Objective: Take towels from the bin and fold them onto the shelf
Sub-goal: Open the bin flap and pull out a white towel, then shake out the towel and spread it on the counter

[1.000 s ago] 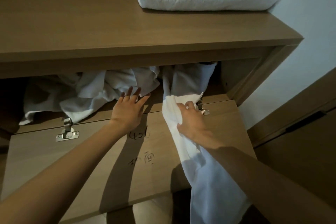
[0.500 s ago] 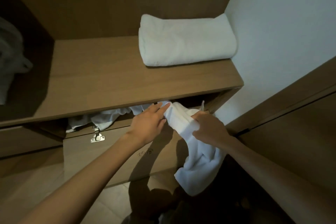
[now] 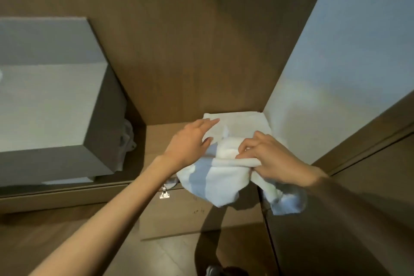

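A white towel (image 3: 215, 181) hangs crumpled over the front of the wooden shelf (image 3: 156, 139), its ends drooping below the edge. My right hand (image 3: 266, 157) is shut on the towel's bunched upper edge. My left hand (image 3: 190, 143) lies against the towel's left side with fingers stretched out flat. Behind both hands a folded white towel (image 3: 242, 123) rests on the shelf in the back right corner. Below the shelf, the bin's flap door (image 3: 192, 215) hangs open; a bit of white cloth (image 3: 171, 182) peeks out above its hinge.
A grey box-like cabinet (image 3: 51, 101) stands at left, with pale fabric (image 3: 125, 141) hanging beside it. A white wall (image 3: 336, 74) closes the shelf's right side. A dark wooden door panel (image 3: 369, 197) stands at right. Wooden back panel behind the shelf.
The towel has come out of the bin and up to the shelf's edge in my right hand. My left hand rose with it. The view tilted upward.
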Tool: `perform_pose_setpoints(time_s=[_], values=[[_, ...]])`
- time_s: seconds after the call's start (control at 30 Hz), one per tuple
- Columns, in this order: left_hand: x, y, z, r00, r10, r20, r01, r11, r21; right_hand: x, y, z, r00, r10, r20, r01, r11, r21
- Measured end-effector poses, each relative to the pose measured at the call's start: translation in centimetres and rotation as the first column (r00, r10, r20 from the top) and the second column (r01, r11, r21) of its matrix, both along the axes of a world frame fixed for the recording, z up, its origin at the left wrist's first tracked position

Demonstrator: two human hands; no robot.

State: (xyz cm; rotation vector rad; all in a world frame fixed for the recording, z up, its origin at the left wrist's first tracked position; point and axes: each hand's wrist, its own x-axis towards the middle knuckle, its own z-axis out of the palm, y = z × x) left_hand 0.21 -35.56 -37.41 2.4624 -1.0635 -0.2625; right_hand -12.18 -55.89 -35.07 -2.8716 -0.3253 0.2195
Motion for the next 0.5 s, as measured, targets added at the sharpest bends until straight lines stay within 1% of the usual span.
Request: perform_pose_setpoints(time_s=[0.07,0.17,0.2,0.3,0.37,0.43,0.5], values=[[0.2,1.5,4.9,1.000,-0.025,-0.005,0.025,1.000,-0.014,-0.4,0.6,4.6,0.994,0.073,0.081,-0.072,0.997,-0.016],[0.1,3.8,10.5,0.997,-0.059,-0.056,0.062,0.997,0.043,-0.5,1.6,9.9,0.968,0.183,0.174,-0.180,0.983,-0.032],[-0.1,4.5,11.8,0.997,-0.071,-0.037,0.073,0.995,0.065,-0.5,1.8,11.2,0.954,0.216,0.209,-0.212,0.976,-0.040],[-1.0,5.9,14.4,0.988,-0.108,0.108,0.092,0.986,0.137,-0.3,2.6,14.1,0.907,0.304,0.292,-0.292,0.953,-0.084],[-1.7,6.5,15.4,0.983,-0.103,0.153,0.081,0.986,0.147,-0.3,3.2,15.3,0.857,0.378,0.349,-0.360,0.925,-0.119],[-2.4,7.2,15.9,0.984,-0.081,0.159,0.060,0.990,0.129,-0.2,3.7,16.0,0.799,0.439,0.411,-0.416,0.897,-0.148],[-2.9,8.2,16.0,0.994,-0.034,0.099,0.028,0.998,0.057,0.0,4.1,16.3,0.750,0.476,0.459,-0.457,0.875,-0.159]])
